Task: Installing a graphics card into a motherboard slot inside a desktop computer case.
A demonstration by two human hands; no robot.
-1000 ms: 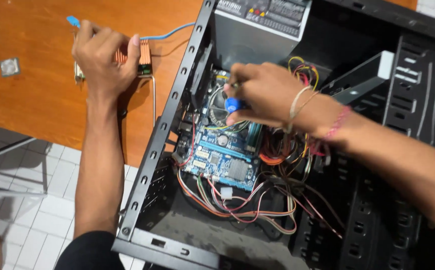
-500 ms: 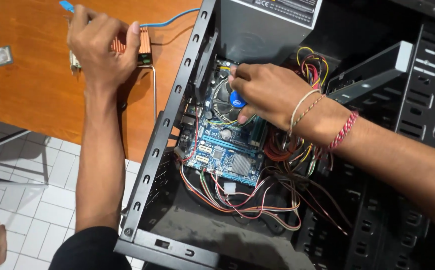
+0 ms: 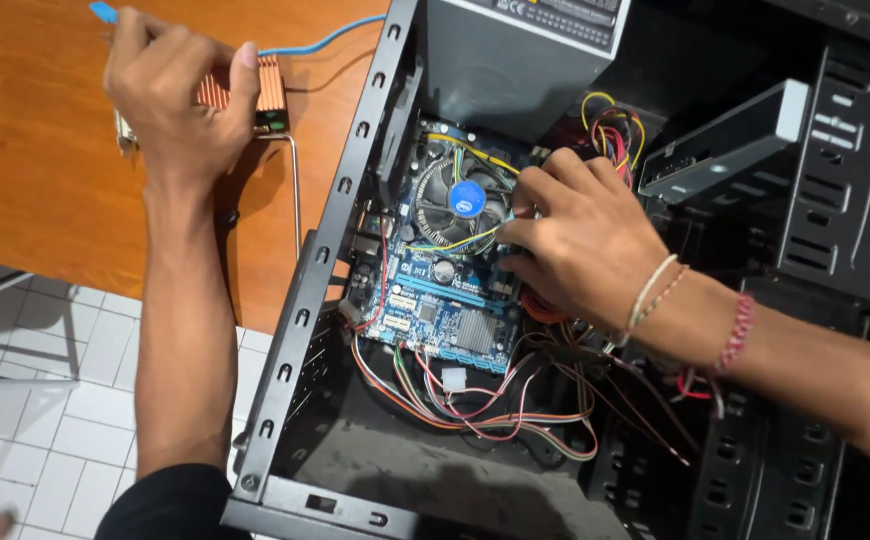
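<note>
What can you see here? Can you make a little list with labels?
Place: open computer case lying on an orange wooden table
Left hand: resting on a copper-finned card on the table, outside the case
Right hand: inside the case, fingers at the board beside the round fan
Board: blue circuit board with the fan on it
Wires: coloured wires looping below the board
Also: grey power box at the top; blue cable on the table

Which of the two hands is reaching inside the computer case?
The right hand, beside the round cooling fan on the blue board. The left hand rests outside, on a copper-finned part on the wooden table.
</note>
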